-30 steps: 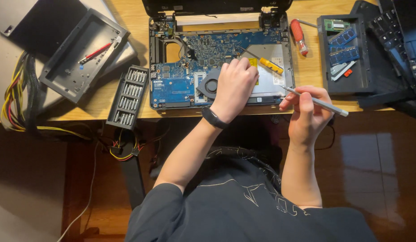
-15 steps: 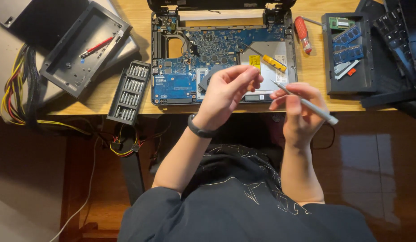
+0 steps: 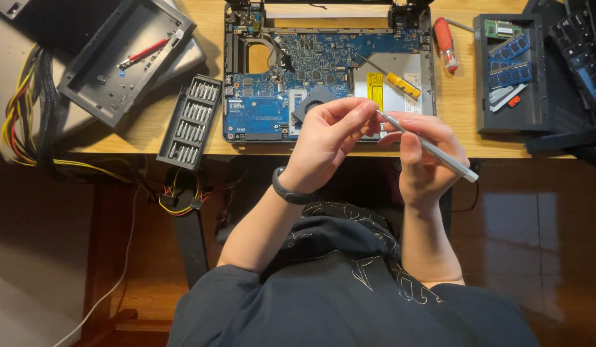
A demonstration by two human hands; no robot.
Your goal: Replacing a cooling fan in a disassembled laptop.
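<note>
Screwdriver (image 3: pixel 433 149) lies slanted in the right hand (image 3: pixel 426 160) grip, its tip pinched by left hand (image 3: pixel 327 138) fingertips.

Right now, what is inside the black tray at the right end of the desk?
The black tray holds blue memory modules, a green one at the top and a small red-tipped part. Anything beneath the stacked modules is covered.

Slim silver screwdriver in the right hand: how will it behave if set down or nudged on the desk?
The slim silver metal screwdriver looks round and smooth, so it would likely roll on the flat wooden desk. It seems stiff and light: the right hand holds it with a few fingers. Its thin tip, pinched by the left hand, could probably slip.
</note>
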